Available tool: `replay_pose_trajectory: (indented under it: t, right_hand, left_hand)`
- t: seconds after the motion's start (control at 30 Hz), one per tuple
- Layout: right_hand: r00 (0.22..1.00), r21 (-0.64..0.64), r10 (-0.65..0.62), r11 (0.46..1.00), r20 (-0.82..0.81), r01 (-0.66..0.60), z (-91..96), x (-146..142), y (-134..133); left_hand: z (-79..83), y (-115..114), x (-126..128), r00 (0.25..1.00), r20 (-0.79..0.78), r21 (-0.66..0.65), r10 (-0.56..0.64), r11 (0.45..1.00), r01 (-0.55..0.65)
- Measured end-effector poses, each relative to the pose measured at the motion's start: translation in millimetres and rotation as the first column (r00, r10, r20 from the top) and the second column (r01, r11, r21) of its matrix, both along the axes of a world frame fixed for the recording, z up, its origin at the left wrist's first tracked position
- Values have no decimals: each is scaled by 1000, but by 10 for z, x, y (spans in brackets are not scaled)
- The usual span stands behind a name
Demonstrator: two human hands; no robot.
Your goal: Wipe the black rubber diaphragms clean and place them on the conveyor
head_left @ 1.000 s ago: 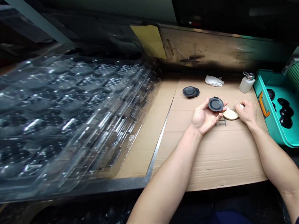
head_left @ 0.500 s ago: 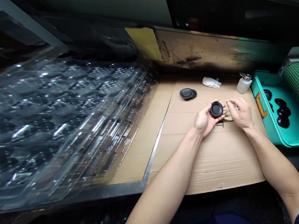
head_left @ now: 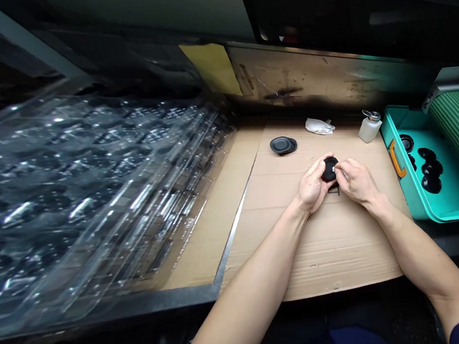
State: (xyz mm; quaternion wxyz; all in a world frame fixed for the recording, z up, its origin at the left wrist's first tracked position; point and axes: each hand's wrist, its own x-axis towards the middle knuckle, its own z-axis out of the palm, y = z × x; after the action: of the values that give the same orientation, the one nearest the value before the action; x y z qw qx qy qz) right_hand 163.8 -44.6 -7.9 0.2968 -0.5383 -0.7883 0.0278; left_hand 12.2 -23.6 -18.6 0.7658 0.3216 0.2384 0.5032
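My left hand point(head_left: 312, 185) is closed round the edge of a round black plastic part point(head_left: 329, 169), holding it above the cardboard sheet point(head_left: 297, 240). Fingers of my right hand point(head_left: 356, 180) are pinched on a small white wad point(head_left: 333, 169), which looks like cloth or tissue and is pressed against the face of the black part. Most of the wad is hidden by the fingers. Beyond my left hand, a few similar black discs point(head_left: 282, 145) lie overlapped on the cardboard.
A crumpled white cloth point(head_left: 319, 126) and a white pump bottle point(head_left: 370, 127) stand at the back. On the right, a teal bin point(head_left: 448, 211) with an orange handle holds several black parts, beside a green belt point(head_left: 457, 119). Stacked clear plastic trays point(head_left: 97, 191) fill the left.
My right hand has moved left, bringing the white wad onto the black part. The part has tilted in my left hand. The view has shifted slightly.
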Motion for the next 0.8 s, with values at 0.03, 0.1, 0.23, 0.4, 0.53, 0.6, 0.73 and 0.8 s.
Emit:
replay_pose_trajectory:
  t: [0.03, 0.1, 0.23, 0.4, 0.53, 0.6, 0.73, 0.8]
  right_hand:
    - [999, -2, -16, 1000, 41, 16, 7, 3, 1]
    - [992, -6, -25, 1000, 126, 26, 25, 3, 4]
    - [974, 26, -75, 997, 211, 71, 46, -12, 10]
    - [986, -16, -27, 999, 164, 30, 9, 32, 29]
    - [977, 90, -194, 975, -92, 202, 30, 182, 98]
    - [939, 109, -230, 958, -257, 265, 71, 248, 125]
    - [905, 49, -189, 973, -380, 224, 128, 239, 113]
    - [930, 29, -122, 990, -347, 141, 115, 187, 90]
  left_hand:
    - [-7, 2, 3, 1000, -5, -4, 3, 1000, -3]
    - [-20, 5, 12, 1000, -12, -12, 10, 1000, -10]
    - [-47, 10, 23, 1000, -14, -40, 16, 999, -17]
    - [-45, 2, 35, 999, -26, -76, 19, 997, -21]
    - [29, -23, 49, 1000, 15, -145, -10, 989, 12]
    - [78, -30, 47, 998, 34, -201, -47, 978, 53]
    - [137, -25, 34, 993, 35, -261, -113, 958, 118]
    - [136, -23, 39, 991, 6, -267, -132, 955, 129]
